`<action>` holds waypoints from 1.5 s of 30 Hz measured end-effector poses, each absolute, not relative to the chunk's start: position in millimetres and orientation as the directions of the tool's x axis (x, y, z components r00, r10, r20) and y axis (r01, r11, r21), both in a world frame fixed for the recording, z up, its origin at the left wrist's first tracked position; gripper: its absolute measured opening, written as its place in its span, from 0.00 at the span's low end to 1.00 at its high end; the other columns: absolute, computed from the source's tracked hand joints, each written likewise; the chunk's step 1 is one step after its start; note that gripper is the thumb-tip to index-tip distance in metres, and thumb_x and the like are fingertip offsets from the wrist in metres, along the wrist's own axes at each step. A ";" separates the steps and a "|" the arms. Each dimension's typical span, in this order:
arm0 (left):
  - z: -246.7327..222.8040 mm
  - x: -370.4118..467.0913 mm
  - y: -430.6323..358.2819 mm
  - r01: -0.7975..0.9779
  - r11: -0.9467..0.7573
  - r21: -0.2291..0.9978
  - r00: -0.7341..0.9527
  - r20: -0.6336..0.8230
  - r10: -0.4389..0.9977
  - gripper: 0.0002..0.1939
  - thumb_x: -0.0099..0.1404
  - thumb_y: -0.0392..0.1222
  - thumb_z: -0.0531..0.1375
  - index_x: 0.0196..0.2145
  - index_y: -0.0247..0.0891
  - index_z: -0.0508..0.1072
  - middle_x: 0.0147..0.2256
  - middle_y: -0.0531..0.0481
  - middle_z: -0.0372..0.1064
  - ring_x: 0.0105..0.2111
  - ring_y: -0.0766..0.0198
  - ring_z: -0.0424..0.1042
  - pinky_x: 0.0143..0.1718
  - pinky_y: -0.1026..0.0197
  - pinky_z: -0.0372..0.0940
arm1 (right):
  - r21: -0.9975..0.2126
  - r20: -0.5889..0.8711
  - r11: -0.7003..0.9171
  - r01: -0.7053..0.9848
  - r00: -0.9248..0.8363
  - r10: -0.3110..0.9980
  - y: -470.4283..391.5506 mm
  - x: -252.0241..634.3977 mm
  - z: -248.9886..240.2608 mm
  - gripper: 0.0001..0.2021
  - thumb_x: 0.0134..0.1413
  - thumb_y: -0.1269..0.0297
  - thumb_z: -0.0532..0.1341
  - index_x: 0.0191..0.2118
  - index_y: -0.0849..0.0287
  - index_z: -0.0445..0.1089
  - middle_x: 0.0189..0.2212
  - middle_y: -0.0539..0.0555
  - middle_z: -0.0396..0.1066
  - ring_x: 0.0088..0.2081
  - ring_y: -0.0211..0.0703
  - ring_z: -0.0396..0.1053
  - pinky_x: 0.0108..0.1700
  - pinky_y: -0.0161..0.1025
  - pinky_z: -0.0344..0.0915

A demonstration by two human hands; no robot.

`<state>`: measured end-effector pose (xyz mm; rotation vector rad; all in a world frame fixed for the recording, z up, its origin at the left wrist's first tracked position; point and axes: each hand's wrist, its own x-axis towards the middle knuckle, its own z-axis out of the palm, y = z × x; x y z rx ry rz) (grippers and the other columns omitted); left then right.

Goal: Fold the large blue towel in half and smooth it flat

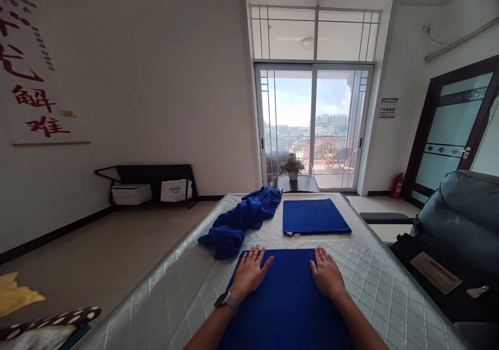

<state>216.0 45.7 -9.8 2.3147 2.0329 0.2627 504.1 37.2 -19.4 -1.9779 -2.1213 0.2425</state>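
A flat blue cloth [286, 298] lies spread on the quilted, silvery mattress [390, 282] right in front of me. My left hand [249, 272] rests palm down on its far left corner, fingers stretched out. At the far right corner, my right hand [326, 271] lies flat with the fingers straight. Beyond my hands sits a second blue cloth [315, 216], folded into a neat rectangle with a small white tag at its near edge. To the left of it, a crumpled heap of blue cloth [244, 220] stretches toward the mattress's far end.
A dark armchair [456, 220] stands along the right side, with a brown paper-like sheet [435, 272] on it. Past the mattress is a small table [297, 185] with a potted plant [292, 165]. A low black rack [156, 176] holding boxes is by the left wall.
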 end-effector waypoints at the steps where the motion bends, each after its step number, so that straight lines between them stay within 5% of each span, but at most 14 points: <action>1: -11.8 201.8 47.9 0.984 -0.113 0.138 0.101 0.093 0.991 0.46 0.74 0.69 0.34 0.73 0.33 0.54 0.74 0.37 0.49 0.75 0.48 0.46 0.73 0.40 0.45 | -0.278 0.055 0.074 0.958 -0.061 0.997 36.8 503.8 -18.7 0.35 0.71 0.55 0.41 0.76 0.69 0.46 0.76 0.58 0.42 0.76 0.46 0.39 0.75 0.46 0.36; 7: -29.2 167.7 55.0 0.985 -0.105 0.136 0.088 0.128 0.988 0.45 0.75 0.66 0.34 0.73 0.29 0.53 0.74 0.35 0.46 0.74 0.49 0.48 0.73 0.41 0.47 | -0.255 0.060 0.047 0.966 -0.033 0.998 33.8 500.2 -15.0 0.35 0.71 0.55 0.41 0.76 0.70 0.47 0.76 0.58 0.43 0.76 0.45 0.40 0.75 0.44 0.36; 12: -28.8 165.2 58.6 0.983 -0.149 0.104 0.133 0.145 0.980 0.39 0.76 0.63 0.38 0.72 0.35 0.59 0.72 0.36 0.53 0.73 0.48 0.53 0.71 0.40 0.50 | -0.239 0.067 0.046 0.970 -0.031 0.997 32.0 499.3 -14.9 0.34 0.71 0.56 0.40 0.75 0.71 0.47 0.76 0.59 0.43 0.76 0.45 0.40 0.75 0.44 0.36; 17: -9.3 192.0 57.5 0.992 -0.076 0.098 0.057 0.177 0.983 0.44 0.75 0.64 0.39 0.70 0.22 0.60 0.71 0.28 0.55 0.72 0.44 0.54 0.71 0.43 0.52 | -0.257 0.075 0.050 0.965 -0.032 0.997 31.9 499.3 -15.3 0.34 0.71 0.57 0.41 0.75 0.72 0.46 0.76 0.60 0.43 0.76 0.46 0.40 0.75 0.45 0.37; 24: -9.8 322.2 38.4 0.865 -0.425 0.265 0.357 0.269 0.895 0.39 0.77 0.62 0.38 0.70 0.33 0.63 0.71 0.36 0.59 0.72 0.50 0.56 0.72 0.46 0.53 | -0.230 0.081 0.064 0.971 -0.046 0.996 32.0 500.1 -14.9 0.34 0.71 0.58 0.42 0.75 0.73 0.48 0.75 0.62 0.45 0.76 0.48 0.41 0.75 0.45 0.38; 29: -21.2 357.9 39.1 0.841 -0.468 0.271 0.410 0.243 0.879 0.38 0.77 0.60 0.36 0.71 0.34 0.60 0.71 0.36 0.57 0.73 0.48 0.54 0.72 0.41 0.52 | -0.219 0.088 0.091 0.971 -0.073 0.993 31.2 502.4 -15.9 0.33 0.69 0.63 0.41 0.75 0.73 0.48 0.75 0.61 0.42 0.76 0.49 0.40 0.75 0.47 0.40; 38: -16.0 279.0 40.8 0.931 -0.273 0.243 0.255 0.103 0.962 0.46 0.74 0.68 0.35 0.73 0.30 0.54 0.74 0.37 0.46 0.75 0.48 0.45 0.74 0.42 0.46 | -0.257 0.078 0.055 0.965 -0.036 0.996 30.4 499.7 -11.7 0.34 0.71 0.57 0.41 0.75 0.72 0.48 0.75 0.60 0.44 0.76 0.48 0.40 0.75 0.46 0.38; 45: -35.9 174.6 48.1 0.971 -0.157 0.179 0.122 0.191 0.974 0.40 0.75 0.65 0.39 0.71 0.35 0.61 0.72 0.38 0.55 0.73 0.47 0.52 0.72 0.41 0.51 | -0.248 0.073 0.044 0.968 -0.027 0.997 31.0 499.2 -12.7 0.34 0.71 0.56 0.41 0.75 0.69 0.49 0.76 0.58 0.43 0.76 0.46 0.40 0.75 0.46 0.37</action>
